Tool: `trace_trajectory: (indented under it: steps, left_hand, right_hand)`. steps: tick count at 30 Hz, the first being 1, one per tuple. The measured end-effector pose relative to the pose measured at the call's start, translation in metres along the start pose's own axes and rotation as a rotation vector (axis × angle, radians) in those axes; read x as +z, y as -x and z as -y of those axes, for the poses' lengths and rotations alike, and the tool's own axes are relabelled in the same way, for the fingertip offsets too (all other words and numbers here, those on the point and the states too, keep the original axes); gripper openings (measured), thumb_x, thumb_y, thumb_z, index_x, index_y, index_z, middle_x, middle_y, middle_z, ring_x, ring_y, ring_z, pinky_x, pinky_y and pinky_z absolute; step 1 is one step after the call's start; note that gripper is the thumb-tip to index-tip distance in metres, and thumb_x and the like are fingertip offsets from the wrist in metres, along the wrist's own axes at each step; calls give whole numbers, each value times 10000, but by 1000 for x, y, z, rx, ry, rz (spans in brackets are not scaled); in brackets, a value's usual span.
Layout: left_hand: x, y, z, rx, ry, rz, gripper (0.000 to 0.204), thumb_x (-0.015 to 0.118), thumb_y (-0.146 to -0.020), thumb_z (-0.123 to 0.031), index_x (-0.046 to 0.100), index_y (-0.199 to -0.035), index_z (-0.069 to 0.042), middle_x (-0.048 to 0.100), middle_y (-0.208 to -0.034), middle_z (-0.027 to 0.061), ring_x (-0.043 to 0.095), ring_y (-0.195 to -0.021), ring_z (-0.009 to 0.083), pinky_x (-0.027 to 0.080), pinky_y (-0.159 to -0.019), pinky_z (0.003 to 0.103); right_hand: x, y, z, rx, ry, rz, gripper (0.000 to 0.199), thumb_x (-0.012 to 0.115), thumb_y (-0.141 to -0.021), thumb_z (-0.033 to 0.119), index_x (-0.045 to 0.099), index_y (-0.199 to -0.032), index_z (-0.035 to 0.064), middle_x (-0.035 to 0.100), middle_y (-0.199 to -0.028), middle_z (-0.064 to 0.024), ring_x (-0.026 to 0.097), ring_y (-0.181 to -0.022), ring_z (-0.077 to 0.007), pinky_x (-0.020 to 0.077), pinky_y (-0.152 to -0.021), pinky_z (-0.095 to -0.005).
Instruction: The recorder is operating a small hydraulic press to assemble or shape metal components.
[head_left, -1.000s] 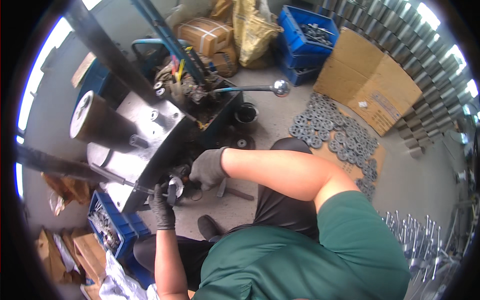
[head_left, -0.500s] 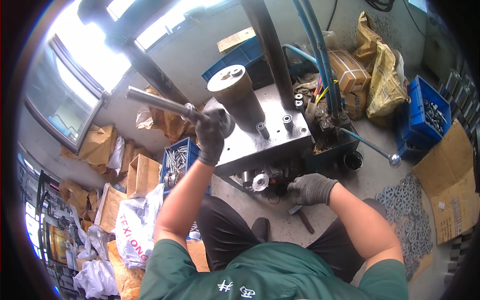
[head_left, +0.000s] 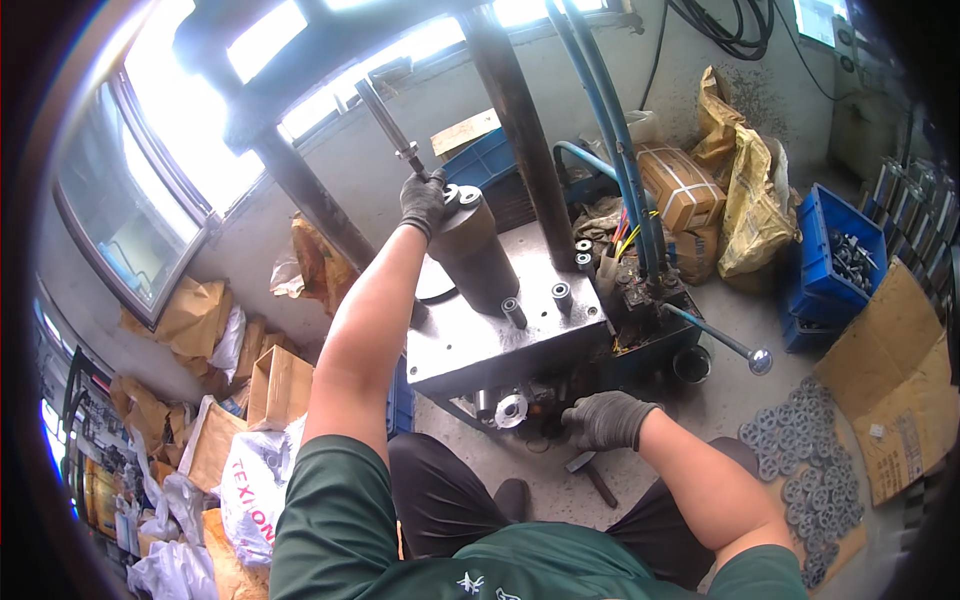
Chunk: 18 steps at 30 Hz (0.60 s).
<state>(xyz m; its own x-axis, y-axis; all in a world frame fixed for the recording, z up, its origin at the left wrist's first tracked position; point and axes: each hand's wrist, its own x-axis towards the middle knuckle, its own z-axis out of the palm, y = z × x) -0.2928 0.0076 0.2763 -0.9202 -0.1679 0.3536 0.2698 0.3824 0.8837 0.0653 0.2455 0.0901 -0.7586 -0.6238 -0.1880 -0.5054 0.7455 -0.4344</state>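
Also, hammer [head_left: 600,486] nr R hand [head_left: 607,420]

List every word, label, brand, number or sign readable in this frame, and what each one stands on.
Wording is described here, not copied.
White sack: large red capital letters, legible.
Green shirt: white characters, partly cut off by the lower picture edge.
Cardboard sheet: faint print, too small to read.
Brown bag under the strapped carton: dark print, too blurred.

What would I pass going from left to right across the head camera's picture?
Window, open brown box, gloved left hand holding a metal rod, upright dark cylinder, gloved right hand, ball-ended lever, blue bin of metal parts.
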Motion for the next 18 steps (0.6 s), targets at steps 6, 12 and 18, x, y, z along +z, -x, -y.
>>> trace_trajectory:
  steps: [6,12,18]
  left_hand:
    - [3,-23,30,225,-198,62,198,733,-987,-222,712,-959,-28,750,-845,93,722,-771,187,583,-753,355]
    - [2,-17,25,138,111,22,148,773,-961,-156,697,-925,-35,702,-806,61,686,-746,154,583,-671,306]
    - [-4,6,5,140,-101,-5,317,774,-929,-347,700,-988,-45,776,-873,118,772,-843,224,578,-836,382]
  right_hand:
    - [9,8,3,-47,32,-37,415,704,-897,403,717,-1223,147,723,-1070,-169,722,-995,-371,572,-888,-492]
    - [-23,28,23,-215,4,-229,360,745,-887,342,718,-1168,118,707,-990,-165,708,-910,-387,573,-826,-497]
    - [-110,72,46,-252,178,-648,314,791,-788,168,691,-1067,66,698,-959,-136,689,-890,-368,552,-801,-483]
